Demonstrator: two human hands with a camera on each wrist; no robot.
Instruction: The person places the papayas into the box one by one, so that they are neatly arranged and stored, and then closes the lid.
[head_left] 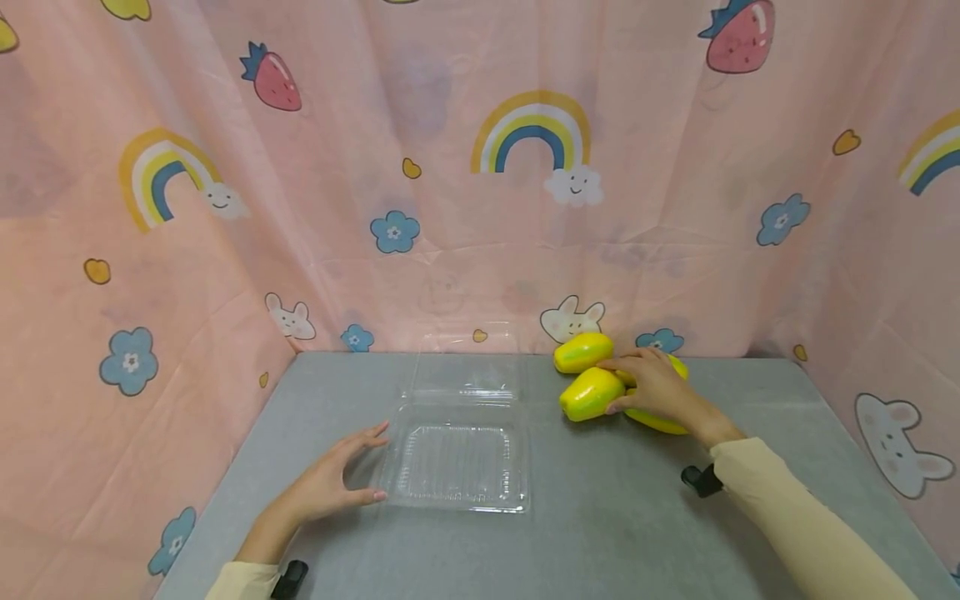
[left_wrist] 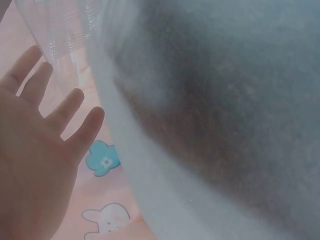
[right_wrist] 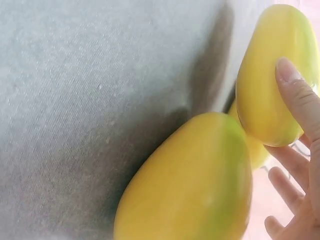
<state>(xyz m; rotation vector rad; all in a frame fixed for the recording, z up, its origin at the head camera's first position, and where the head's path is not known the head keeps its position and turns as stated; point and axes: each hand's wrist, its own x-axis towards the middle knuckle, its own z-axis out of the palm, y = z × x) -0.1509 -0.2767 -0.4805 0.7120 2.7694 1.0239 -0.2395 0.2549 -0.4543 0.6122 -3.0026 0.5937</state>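
Observation:
My left hand (head_left: 326,477) is at the left side of a clear plastic clamshell box (head_left: 457,467), thumb and fingers spread, fingertips right at its edge. The box lies unfolded, its lid (head_left: 465,375) raised at the back. On the right, my right hand (head_left: 656,383) pinches the front left yellow-green mango (head_left: 592,394) between thumb and fingers. In the right wrist view the thumb lies on this mango (right_wrist: 275,75), with another mango (right_wrist: 185,185) nearer the camera. Behind stands a further mango (head_left: 583,353), and the hand partly hides a mango (head_left: 660,422) beneath it.
Everything stands on a grey table (head_left: 600,533). A pink patterned curtain (head_left: 450,275) closes off the back and both sides, right behind the lid and the fruit. Each wrist wears a black device, such as the one by the right sleeve (head_left: 780,500).

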